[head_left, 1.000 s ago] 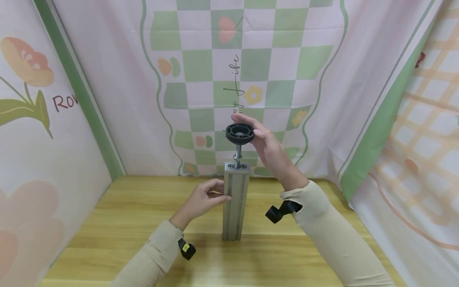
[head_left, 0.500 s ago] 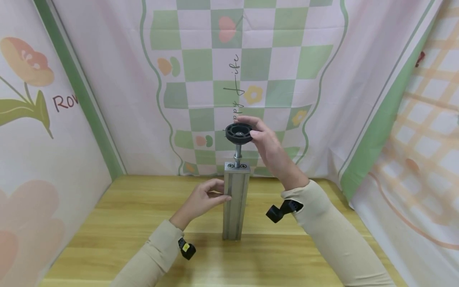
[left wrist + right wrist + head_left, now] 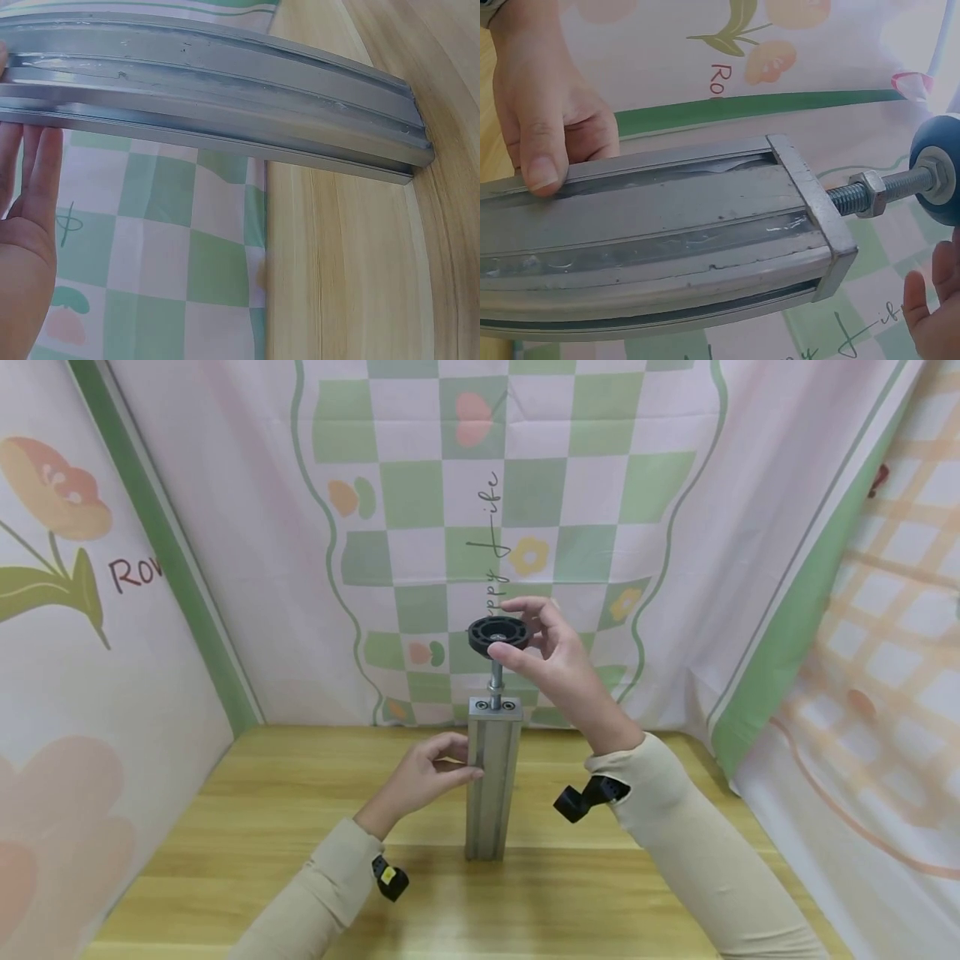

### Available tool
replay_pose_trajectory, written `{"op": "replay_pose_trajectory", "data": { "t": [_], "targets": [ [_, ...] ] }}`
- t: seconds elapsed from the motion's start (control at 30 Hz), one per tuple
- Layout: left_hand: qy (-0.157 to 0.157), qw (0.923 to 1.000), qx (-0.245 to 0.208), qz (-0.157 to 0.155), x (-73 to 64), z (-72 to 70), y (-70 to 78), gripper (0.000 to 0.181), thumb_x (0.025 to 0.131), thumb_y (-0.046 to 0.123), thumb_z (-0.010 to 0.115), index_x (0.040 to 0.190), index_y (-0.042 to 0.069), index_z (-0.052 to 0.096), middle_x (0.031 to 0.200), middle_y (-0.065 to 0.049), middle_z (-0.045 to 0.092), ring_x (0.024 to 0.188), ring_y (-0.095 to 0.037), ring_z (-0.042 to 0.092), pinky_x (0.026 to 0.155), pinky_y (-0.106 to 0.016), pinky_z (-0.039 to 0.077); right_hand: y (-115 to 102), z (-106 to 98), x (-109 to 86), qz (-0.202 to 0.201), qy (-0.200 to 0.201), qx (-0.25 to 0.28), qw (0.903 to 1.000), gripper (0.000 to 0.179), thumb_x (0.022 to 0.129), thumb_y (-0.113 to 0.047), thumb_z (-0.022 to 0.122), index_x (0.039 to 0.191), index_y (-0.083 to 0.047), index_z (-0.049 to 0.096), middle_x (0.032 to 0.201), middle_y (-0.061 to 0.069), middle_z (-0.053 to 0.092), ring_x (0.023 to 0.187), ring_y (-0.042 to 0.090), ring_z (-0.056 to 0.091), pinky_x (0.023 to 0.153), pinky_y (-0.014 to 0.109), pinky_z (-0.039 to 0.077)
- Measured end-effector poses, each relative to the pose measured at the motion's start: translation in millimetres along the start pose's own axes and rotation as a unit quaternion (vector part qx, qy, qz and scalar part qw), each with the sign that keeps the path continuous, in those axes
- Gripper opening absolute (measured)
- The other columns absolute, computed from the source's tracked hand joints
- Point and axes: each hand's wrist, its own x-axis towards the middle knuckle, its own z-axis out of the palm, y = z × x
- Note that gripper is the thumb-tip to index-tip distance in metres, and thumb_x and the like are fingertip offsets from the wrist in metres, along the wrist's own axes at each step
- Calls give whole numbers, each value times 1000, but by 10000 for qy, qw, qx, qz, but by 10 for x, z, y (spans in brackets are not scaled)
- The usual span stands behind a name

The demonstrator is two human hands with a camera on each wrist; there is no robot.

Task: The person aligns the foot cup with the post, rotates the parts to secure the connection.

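An aluminium profile stands upright on the table, a metal end plate capping its top. Out of the plate rises a threaded stem with a hex nut partway along. It bears a round black leveling foot, which looks blue in the right wrist view. My left hand grips the profile's upper half from the left, thumb in front. My right hand holds the foot's rim from the right, thumb at the front and fingers curled behind. The foot partly hides those fingertips.
The wooden table lies under the profile. A checkered cloth hangs behind it, with printed curtains at both sides. Small black wrist cameras sit on both sleeves.
My right thumb has swung leftward along the front of the foot's rim, and the right fingers have curled in more. My left hand and the profile stay in place.
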Motion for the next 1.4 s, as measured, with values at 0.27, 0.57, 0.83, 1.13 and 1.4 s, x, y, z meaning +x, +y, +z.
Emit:
{"op": "replay_pose_trajectory", "data": {
  "t": [0.27, 0.57, 0.83, 1.13, 1.4],
  "targets": [
    [-3, 9999, 13, -128, -6, -5, 6, 34, 89, 13, 79, 120, 5, 66, 106, -8, 68, 97, -21, 68, 84, -32, 60, 61, 0, 51, -372, -429, 583, 9967, 55, 103, -34, 41, 147, -3, 40, 135, 12, 50, 124, 27, 47, 114, 44, 31],
    [3, 9999, -41, -131, -5, -1, 4, 32, 89, 11, 78, 118, 4, 67, 106, -9, 69, 98, -22, 68, 85, -31, 60, 84, 29, 76, -616, -1119, 1535, 9799, 56, 104, -23, 22, 150, 5, 34, 155, 14, 35, 141, 30, 34, 119, 45, 25],
    [4, 9999, 18, -153, -14, -2, 5, 33, 89, 12, 78, 119, 5, 67, 107, -9, 69, 98, -21, 68, 84, -31, 60, 100, 31, 83, -647, -1042, 1592, 9796, 51, 101, -20, 27, 143, 2, 45, 148, 21, 42, 137, 33, 40, 113, 46, 28],
    [1, 9999, 11, -143, -22, -5, -9, 33, 89, 11, 78, 119, 5, 67, 107, -8, 69, 99, -21, 67, 85, -31, 59, 122, 18, 59, -466, -775, 1466, 9851, 44, 96, -18, 41, 136, -2, 49, 138, 23, 51, 124, 31, 52, 114, 43, 31],
    [37, 9999, 6, -134, -21, 6, -9, 33, 89, 7, 77, 120, 4, 66, 107, -9, 68, 99, -21, 67, 85, -31, 59, 110, 1, 6, -7, -360, 1060, 9937, 43, 94, -22, 59, 134, -11, 51, 120, 16, 55, 107, 28, 55, 99, 37, 45]
  ]
}}
